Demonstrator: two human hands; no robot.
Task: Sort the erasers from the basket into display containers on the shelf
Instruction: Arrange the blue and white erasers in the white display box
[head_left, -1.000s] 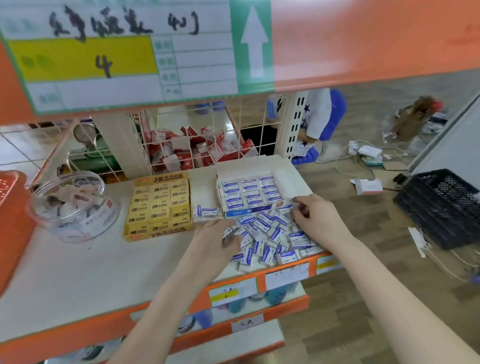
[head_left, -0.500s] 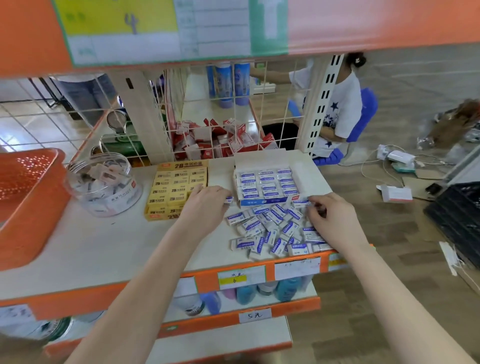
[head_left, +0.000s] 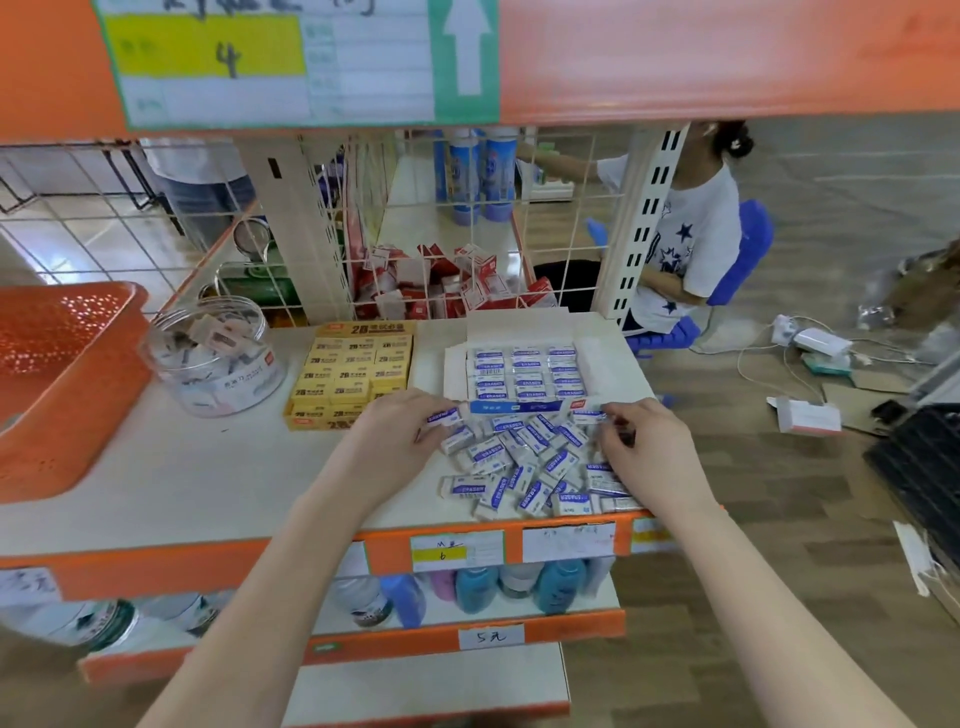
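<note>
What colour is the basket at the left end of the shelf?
The basket is orange, with small holes in its walls; the head view shows it best.

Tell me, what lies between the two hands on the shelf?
In the head view, a loose pile of blue-and-white erasers fills the stretch between the left hand and the right hand; no bare shelf shows there.

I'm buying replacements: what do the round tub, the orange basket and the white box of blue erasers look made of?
The round tub looks like clear glossy plastic: its contents show through its wall. The orange basket looks like moulded plastic, its wall pierced with small holes. The white box seems matte cardboard, with folded-up flaps.
</note>
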